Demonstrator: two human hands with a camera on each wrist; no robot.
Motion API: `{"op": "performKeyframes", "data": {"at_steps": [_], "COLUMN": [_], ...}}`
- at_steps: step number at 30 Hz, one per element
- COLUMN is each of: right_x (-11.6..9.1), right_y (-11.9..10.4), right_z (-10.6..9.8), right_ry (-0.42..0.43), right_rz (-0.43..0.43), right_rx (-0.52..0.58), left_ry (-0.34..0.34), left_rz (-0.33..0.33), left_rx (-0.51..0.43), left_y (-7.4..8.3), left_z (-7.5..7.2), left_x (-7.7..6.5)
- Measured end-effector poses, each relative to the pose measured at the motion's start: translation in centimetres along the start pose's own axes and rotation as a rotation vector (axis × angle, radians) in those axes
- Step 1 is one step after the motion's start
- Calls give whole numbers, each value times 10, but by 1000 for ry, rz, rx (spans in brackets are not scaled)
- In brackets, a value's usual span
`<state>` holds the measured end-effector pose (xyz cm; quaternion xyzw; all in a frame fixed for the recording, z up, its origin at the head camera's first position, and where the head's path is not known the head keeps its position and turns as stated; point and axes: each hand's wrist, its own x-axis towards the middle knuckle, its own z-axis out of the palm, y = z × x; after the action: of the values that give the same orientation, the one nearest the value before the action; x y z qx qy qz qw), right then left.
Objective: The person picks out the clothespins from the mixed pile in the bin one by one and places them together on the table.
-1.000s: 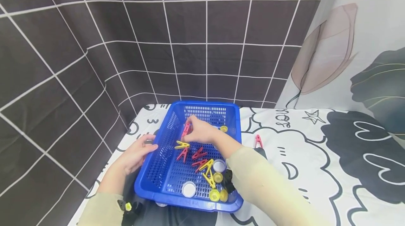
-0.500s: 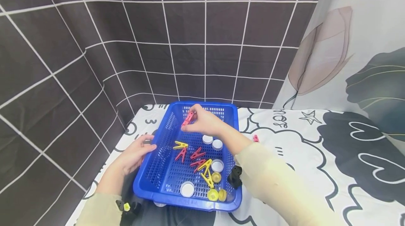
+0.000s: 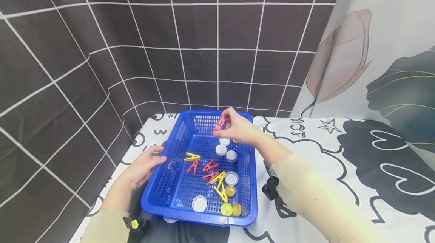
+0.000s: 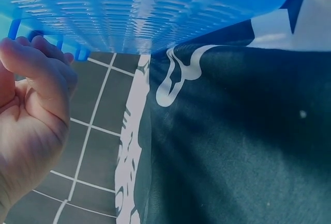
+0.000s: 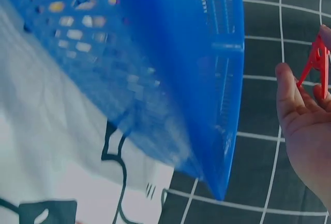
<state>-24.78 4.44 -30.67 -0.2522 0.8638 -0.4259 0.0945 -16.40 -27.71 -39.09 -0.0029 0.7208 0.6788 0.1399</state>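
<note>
Over the far right part of the blue perforated basket (image 3: 253, 182), my right hand (image 3: 240, 126) pinches a red clothespin (image 3: 220, 123) between thumb and fingers. The right wrist view shows this clothespin (image 5: 319, 61) held above the rim's level. My left hand (image 3: 145, 165) holds the basket's left rim, its fingers bent at the edge in the left wrist view. Red clothespins (image 3: 210, 165) and yellow clothespins (image 3: 192, 157) lie on the basket floor. White caps (image 3: 231, 156) line its right side, and one white cap (image 3: 199, 203) lies near the front. Yellow caps (image 3: 226, 209) sit in the front right corner.
The basket stands on a white sheet (image 3: 299, 156) with black cartoon drawings. A dark tiled-pattern backdrop (image 3: 200, 65) rises behind and to the left. A pale leaf-print cloth (image 3: 391, 39) hangs at the right. Black wrist mounts (image 3: 272, 188) are strapped over both sleeves.
My right hand has lifted the red clothespin from the basket's far left area and carried it rightward, uncovering the white caps. The left hand keeps its place on the rim.
</note>
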Motion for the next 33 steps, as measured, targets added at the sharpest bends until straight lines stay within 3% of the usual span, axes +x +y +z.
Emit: {"op": "performKeyframes", "data": {"at_steps": [10, 21, 27, 33], "right_x": [-19, -42, -60, -78], "right_y": [33, 82, 115, 148], "right_z": [-26, -48, -55, -58], "right_ry": [111, 213, 294, 322], "right_rz": [-21, 72, 141, 197], "right_rx": [9, -34, -65, -123], "left_ry": [1, -15, -14, -10], "left_rz": [6, 14, 13, 10], "left_rx": [-8, -28, -29, -34], "left_y": [1, -1, -1, -3], "left_z": [1, 0, 0, 0], "left_x": [0, -2, -1, 0]}}
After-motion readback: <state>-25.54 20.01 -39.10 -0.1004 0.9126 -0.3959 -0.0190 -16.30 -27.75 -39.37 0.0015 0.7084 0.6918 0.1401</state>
